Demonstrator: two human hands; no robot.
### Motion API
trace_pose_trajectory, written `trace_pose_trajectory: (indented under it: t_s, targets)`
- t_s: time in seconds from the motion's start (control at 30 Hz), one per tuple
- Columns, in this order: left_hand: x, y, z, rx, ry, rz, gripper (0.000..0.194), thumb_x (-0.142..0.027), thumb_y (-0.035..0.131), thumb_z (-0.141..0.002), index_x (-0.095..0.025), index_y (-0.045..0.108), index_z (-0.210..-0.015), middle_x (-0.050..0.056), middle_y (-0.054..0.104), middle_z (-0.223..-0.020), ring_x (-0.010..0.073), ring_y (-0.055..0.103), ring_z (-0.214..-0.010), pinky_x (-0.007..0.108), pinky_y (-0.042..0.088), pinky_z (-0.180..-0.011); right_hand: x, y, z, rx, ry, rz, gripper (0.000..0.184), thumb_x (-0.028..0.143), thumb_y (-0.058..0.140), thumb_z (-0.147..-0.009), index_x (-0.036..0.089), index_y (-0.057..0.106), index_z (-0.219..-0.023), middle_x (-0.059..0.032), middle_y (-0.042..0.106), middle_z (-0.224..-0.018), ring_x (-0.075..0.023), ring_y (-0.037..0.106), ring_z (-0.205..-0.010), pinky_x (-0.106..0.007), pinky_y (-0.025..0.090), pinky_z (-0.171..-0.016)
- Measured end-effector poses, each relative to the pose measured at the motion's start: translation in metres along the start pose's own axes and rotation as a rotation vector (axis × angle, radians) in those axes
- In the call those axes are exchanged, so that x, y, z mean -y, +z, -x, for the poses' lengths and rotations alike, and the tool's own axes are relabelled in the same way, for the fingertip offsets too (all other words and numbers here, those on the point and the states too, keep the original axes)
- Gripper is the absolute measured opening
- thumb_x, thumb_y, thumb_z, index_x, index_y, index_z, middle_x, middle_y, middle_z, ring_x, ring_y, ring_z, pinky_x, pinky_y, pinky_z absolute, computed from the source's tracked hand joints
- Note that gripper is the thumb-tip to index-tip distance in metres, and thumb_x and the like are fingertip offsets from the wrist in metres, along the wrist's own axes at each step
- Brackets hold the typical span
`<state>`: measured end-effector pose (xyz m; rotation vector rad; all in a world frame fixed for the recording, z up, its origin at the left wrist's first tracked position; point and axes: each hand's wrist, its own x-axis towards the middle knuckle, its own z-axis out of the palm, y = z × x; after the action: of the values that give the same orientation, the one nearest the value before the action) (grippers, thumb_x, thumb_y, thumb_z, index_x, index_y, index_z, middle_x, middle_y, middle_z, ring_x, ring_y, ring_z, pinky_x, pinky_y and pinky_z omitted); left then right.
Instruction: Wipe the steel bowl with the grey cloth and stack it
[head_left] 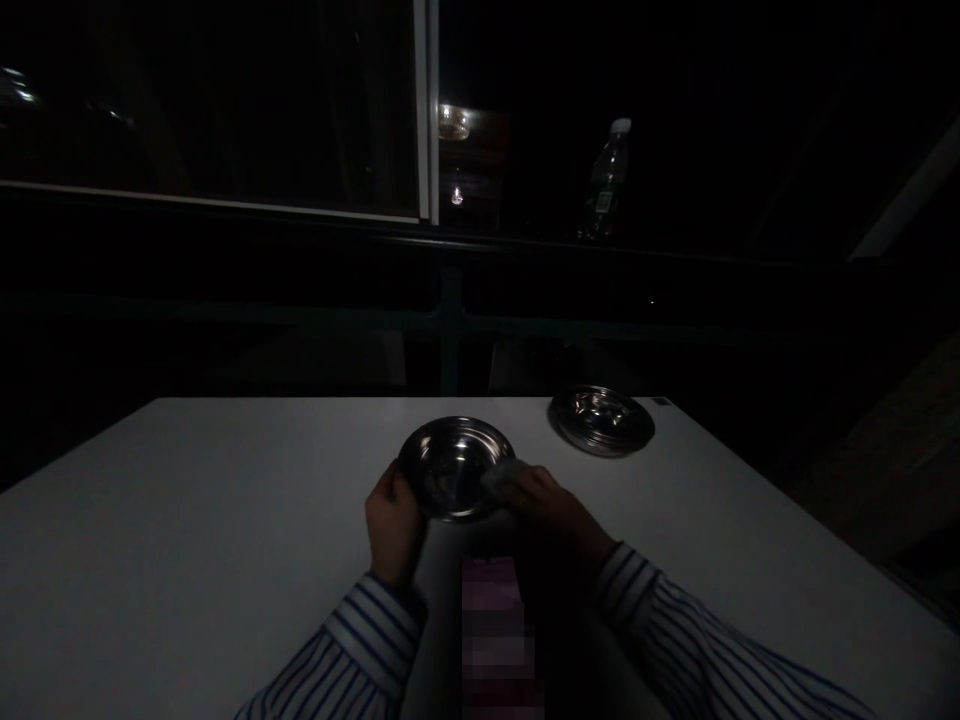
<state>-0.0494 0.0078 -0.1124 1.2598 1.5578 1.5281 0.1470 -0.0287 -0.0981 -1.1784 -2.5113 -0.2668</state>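
A shiny steel plate (450,462) is tilted up off the white table (225,520) just in front of me. My left hand (391,525) grips its left rim with curled fingers. My right hand (544,502) is closed on a small pale cloth or tissue (501,474) pressed against the plate's right rim. Both sleeves are white with blue stripes. The scene is very dark.
A stack of steel plates (601,418) lies on the table at the back right. A plastic water bottle (606,182) stands on the dark window ledge behind. A blurred pinkish object (495,620) sits near the table's front edge between my arms.
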Motion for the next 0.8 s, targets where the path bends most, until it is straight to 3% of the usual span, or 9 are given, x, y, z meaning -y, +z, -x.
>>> trace_pose_trajectory:
  t_s: [0.13, 0.23, 0.3, 0.43, 0.8]
  targets:
    - [0.0, 0.0, 0.0, -0.023, 0.009, -0.043, 0.036, -0.03, 0.038, -0.08, -0.011, 0.063, -0.099, 0.011, 0.067, -0.098, 0.0228, 0.06, -0.091, 0.031, 0.045, -0.079, 0.009, 0.005, 0.002, -0.036, -0.035, -0.055, 0.033, 0.013, 0.049, -0.082, 0.012, 0.053, -0.115, -0.0112, 0.058, -0.11, -0.0231, 0.049, -0.103, -0.035, 0.048, -0.082]
    - [0.002, -0.001, -0.001, -0.002, 0.001, -0.036, 0.037, -0.031, 0.039, -0.08, -0.011, 0.063, -0.1, 0.011, 0.067, -0.099, 0.0227, 0.06, -0.09, 0.031, 0.045, -0.078, 0.014, 0.004, 0.004, 0.018, -0.043, -0.136, 0.034, 0.017, 0.049, -0.084, 0.017, 0.051, -0.118, -0.0083, 0.057, -0.113, -0.0212, 0.048, -0.107, -0.034, 0.046, -0.085]
    - [0.003, -0.002, -0.001, 0.013, -0.002, -0.014, 0.038, -0.031, 0.04, -0.079, -0.011, 0.062, -0.102, 0.012, 0.066, -0.101, 0.0226, 0.06, -0.092, 0.031, 0.045, -0.08, 0.003, -0.004, 0.006, 0.075, 0.007, -0.158, 0.035, 0.021, 0.055, -0.081, 0.018, 0.053, -0.116, -0.0092, 0.057, -0.112, -0.0212, 0.048, -0.105, -0.034, 0.047, -0.083]
    - [0.004, -0.003, -0.003, 0.02, 0.004, 0.017, 0.039, -0.032, 0.043, -0.078, -0.01, 0.062, -0.104, 0.013, 0.066, -0.104, 0.0237, 0.059, -0.097, 0.033, 0.044, -0.084, -0.03, -0.018, 0.003, 0.062, 0.154, -0.124, 0.038, 0.007, 0.045, -0.082, 0.016, 0.053, -0.117, -0.0106, 0.053, -0.118, -0.0196, 0.046, -0.105, -0.034, 0.043, -0.088]
    - [0.008, 0.0, -0.003, 0.041, 0.022, 0.056, 0.039, -0.034, 0.04, -0.079, -0.012, 0.064, -0.101, 0.012, 0.069, -0.095, 0.0245, 0.062, -0.089, 0.034, 0.047, -0.077, -0.066, -0.023, -0.061, 0.296, 0.176, -0.113, 0.031, 0.011, 0.039, -0.083, 0.015, 0.063, -0.101, -0.0116, 0.058, -0.105, -0.0213, 0.05, -0.097, -0.032, 0.038, -0.084]
